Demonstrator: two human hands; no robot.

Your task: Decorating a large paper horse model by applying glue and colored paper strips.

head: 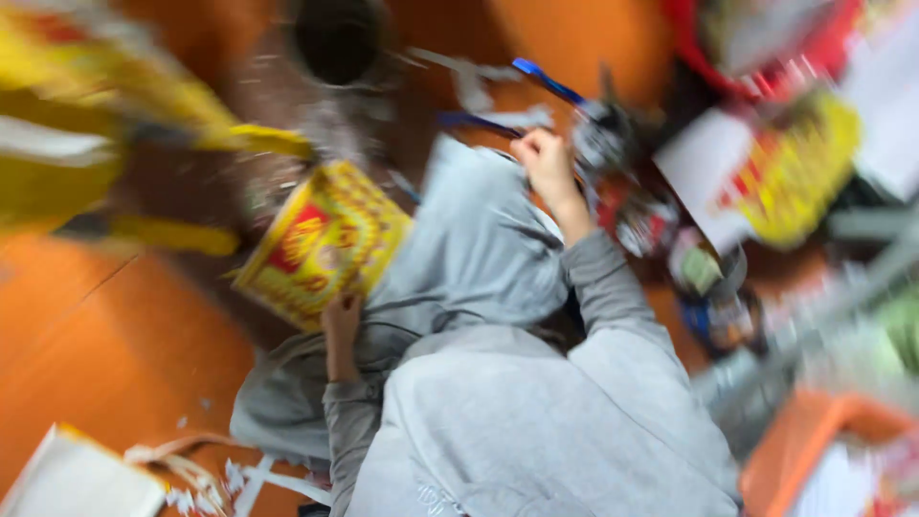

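Observation:
The whole head view is badly blurred. My left hand (341, 324) grips the lower edge of a yellow and red printed cardboard box (324, 244), tilted over the orange floor (105, 335). My right hand (546, 163) is closed in a fist above my grey-clad lap (479, 249). It seems to grip what looks like a pair of blue scissors (548, 82), spread open just beyond the knuckles. Grey sleeves cover both my arms.
More yellow packaging (86, 124) lies at the upper left and a dark round container (337, 38) at the top. Another yellow and red pack (795, 168), white sheets and small clutter crowd the right. An orange crate (814, 440) stands at the lower right, with paper scraps (206, 474) at the lower left.

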